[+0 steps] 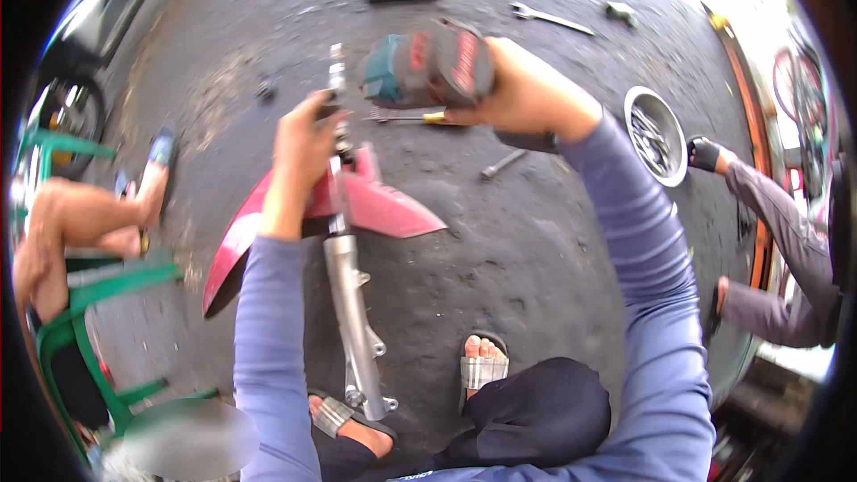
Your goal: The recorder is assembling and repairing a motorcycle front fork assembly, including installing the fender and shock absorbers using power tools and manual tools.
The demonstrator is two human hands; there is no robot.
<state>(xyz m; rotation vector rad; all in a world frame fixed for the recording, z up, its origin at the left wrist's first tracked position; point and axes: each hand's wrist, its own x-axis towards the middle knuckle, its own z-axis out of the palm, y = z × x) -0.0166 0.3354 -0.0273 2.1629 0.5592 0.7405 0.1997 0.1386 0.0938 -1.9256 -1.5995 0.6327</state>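
Holding fork (344, 263), spanning 11 to 7 o'clock, in left hand (302, 141) | gripping drill (428, 67) at 12 in right hand (527, 89) | around: fender (393, 205) behind fork, wrench (553, 20) at 1, bowl (665, 110) at 2

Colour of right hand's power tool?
Teal and dark grey power tool, red markings; best in head view.

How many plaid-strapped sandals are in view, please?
2: a right sandal in front of the bent knee, and a left sandal beside the silver tube. Others may be hidden at the dark rim.
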